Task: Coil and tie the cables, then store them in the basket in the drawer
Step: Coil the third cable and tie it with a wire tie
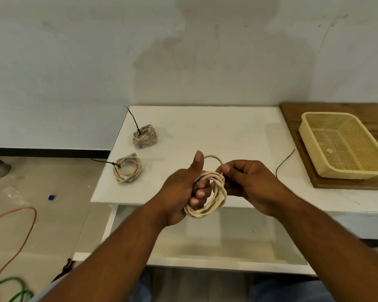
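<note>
Left fingers (200,194) through cable coil (214,198).

Head camera looks down, close over table (205,127).

I see a smooth, matt white worktop (216,131), a cream perforated plastic basket (345,147) on a grainy brown wooden board (292,118), and a beige rubbery-sheathed coiled cable (207,192), dull-finished.

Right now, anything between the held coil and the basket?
Nothing visible. The coil is in both hands; bare tabletop and a loose black tie lie before the empty basket, which sits on a wooden board, not in the drawer.
</note>
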